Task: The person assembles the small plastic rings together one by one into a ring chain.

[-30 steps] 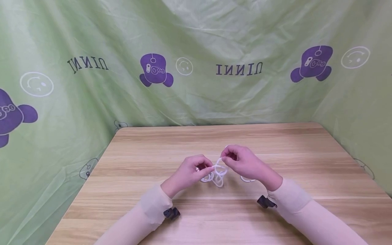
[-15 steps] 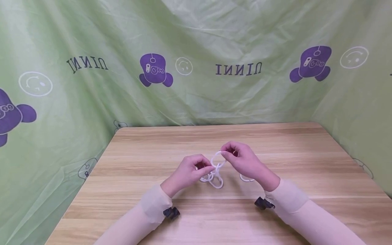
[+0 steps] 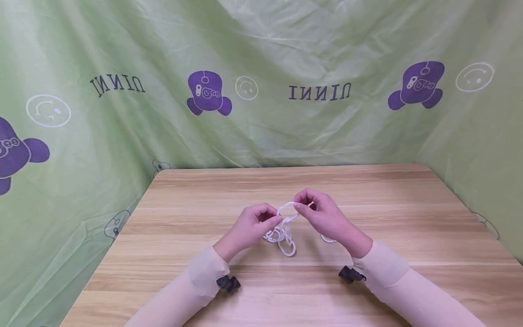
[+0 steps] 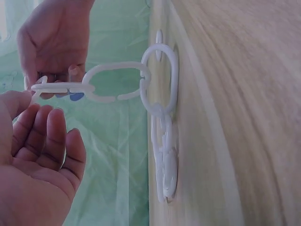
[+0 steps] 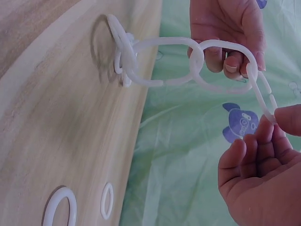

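My left hand (image 3: pixel 249 227) and right hand (image 3: pixel 324 218) meet above the table, holding the upper end of a white plastic link chain (image 4: pixel 115 66). Between thumb and forefinger my right hand pinches the end link (image 5: pixel 259 96), which hooks through the neighbouring link (image 5: pixel 225 44). The left thumb and fingers grip that neighbouring link, partly hidden behind it in the right wrist view. Small gaps show in the sides of some links. From the hands the chain hangs down, and its lower links (image 3: pixel 287 247) lie bunched on the wood.
On the wooden tabletop (image 3: pixel 196 190) two loose white links, a nearer one (image 5: pixel 70 202) and a farther one (image 5: pixel 107 200), lie apart from the chain. A green printed curtain (image 3: pixel 261 131) hangs behind the table.
My right hand has risen slightly with the end link since a second ago. The left hand has shifted a little up toward it, and the hanging links have swung slightly.
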Demonstrator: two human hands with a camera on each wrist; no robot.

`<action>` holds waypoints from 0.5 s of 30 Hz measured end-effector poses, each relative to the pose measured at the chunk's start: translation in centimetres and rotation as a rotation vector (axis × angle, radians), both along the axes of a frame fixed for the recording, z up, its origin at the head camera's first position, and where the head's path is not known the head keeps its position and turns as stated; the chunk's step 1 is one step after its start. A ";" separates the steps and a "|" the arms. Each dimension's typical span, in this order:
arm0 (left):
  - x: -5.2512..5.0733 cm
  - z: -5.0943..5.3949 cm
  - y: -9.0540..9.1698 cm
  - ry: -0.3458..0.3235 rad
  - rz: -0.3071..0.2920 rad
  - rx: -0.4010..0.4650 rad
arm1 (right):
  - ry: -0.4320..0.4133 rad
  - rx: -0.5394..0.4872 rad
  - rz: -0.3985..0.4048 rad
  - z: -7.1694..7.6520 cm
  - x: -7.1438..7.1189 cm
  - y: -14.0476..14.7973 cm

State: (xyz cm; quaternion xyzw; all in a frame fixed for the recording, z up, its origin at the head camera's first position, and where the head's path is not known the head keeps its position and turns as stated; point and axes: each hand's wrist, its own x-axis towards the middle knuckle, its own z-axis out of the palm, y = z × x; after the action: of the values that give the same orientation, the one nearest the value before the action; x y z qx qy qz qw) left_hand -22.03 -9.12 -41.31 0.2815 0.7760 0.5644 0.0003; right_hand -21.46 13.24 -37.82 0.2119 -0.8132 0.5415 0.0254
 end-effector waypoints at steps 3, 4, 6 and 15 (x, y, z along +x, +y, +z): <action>0.0 0.1 -0.2 -0.054 0.009 0.021 | -0.007 0.012 0.019 -0.3 -0.1 0.2; 0.0 0.2 -0.3 -0.063 0.007 0.026 | -0.009 0.018 0.027 -0.3 -0.1 0.3; 0.0 0.2 -0.4 -0.065 0.003 0.029 | -0.009 0.042 0.039 -0.3 -0.1 0.6; -0.3 0.2 -0.4 -0.059 -0.009 0.042 | -0.023 0.206 0.089 -0.9 -0.3 2.8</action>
State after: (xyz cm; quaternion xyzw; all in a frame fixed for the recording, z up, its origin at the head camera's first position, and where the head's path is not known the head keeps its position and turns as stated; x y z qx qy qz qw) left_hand -22.30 -9.51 -41.16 0.2682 0.7624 0.5886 0.0196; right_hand -21.73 16.01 -38.68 0.2430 -0.8545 0.4582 -0.0297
